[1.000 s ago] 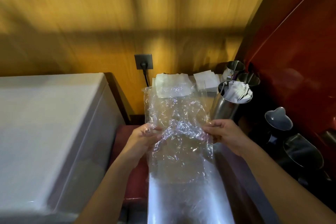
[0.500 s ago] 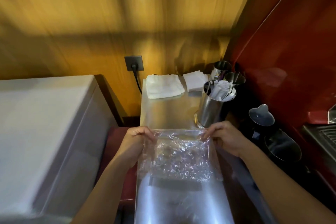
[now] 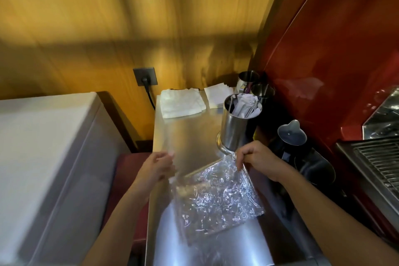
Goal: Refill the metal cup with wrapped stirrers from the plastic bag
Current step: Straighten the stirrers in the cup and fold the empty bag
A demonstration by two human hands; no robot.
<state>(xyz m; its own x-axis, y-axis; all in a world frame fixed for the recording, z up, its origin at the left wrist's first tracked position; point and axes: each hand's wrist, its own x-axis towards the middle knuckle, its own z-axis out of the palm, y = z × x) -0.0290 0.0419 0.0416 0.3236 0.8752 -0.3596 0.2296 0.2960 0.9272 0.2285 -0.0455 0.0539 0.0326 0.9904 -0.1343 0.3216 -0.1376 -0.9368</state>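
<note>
- Right hand (image 3: pixel 257 161) pinches the top right corner of the plastic bag (image 3: pixel 218 196), fingers curled onto the film, just in front of the metal cup (image 3: pixel 237 127).
- Left hand (image 3: pixel 156 167) sits at the bag's left edge, blurred; fingers look half-curled, and I cannot tell whether it grips the film or only touches it.
- The bag is clear, crinkled all over, catching bright glints; it lies tilted, low over the steel counter (image 3: pixel 185 134), and looks flat and empty.
- The cup stands upright on the counter's right side, a tall polished cylinder with a flared foot.
- Wrapped stirrers (image 3: pixel 244 108) fill the cup, pale paper sleeves leaning at angles above the rim.
- Behind it, two smaller steel cups (image 3: pixel 255 84) sit against the wall.
- A folded white cloth (image 3: pixel 182 102) and a stack of white napkins (image 3: pixel 217 94) lie at the counter's far end.
- A dark pitcher (image 3: pixel 291 136) stands to the right, beside the glossy red machine (image 3: pixel 334 60).
- Wall behind is warm wood grain with a grey socket (image 3: pixel 145 76), plug in.
- A white appliance (image 3: pixel 43 147), smooth-lidded, fills the left.
</note>
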